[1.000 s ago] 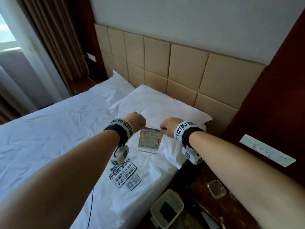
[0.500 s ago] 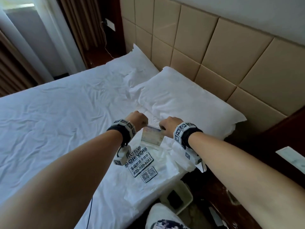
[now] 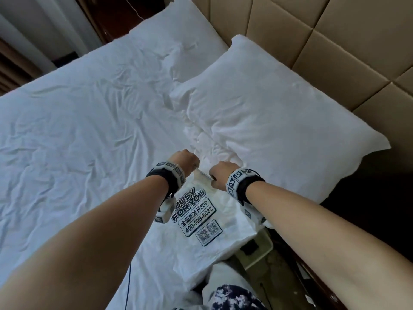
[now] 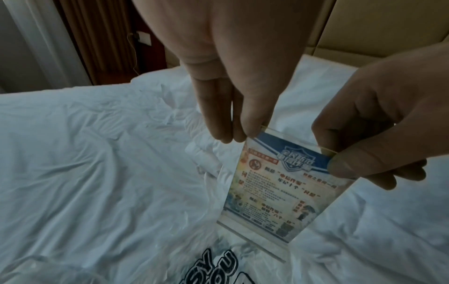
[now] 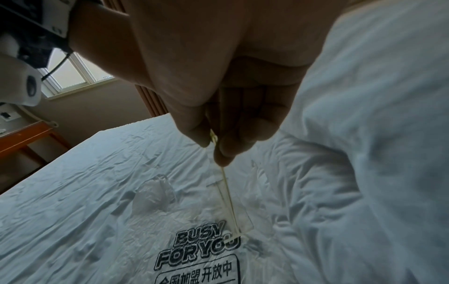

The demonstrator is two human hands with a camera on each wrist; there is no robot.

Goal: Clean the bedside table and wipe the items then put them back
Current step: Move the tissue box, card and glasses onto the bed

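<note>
Pinching the top corners of the clear acrylic sign stand (image 4: 274, 194), left hand (image 3: 183, 161) and right hand (image 3: 220, 174) keep it upright over the printed plastic bag (image 3: 202, 222) on the bed (image 3: 78, 121), probably to spare the sheet.

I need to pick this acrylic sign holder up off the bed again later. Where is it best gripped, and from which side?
Grip the sign holder by its top corners, from above. It stands upright on its flat foot on the bag, and the left hand and right hand pinch it there now.
</note>
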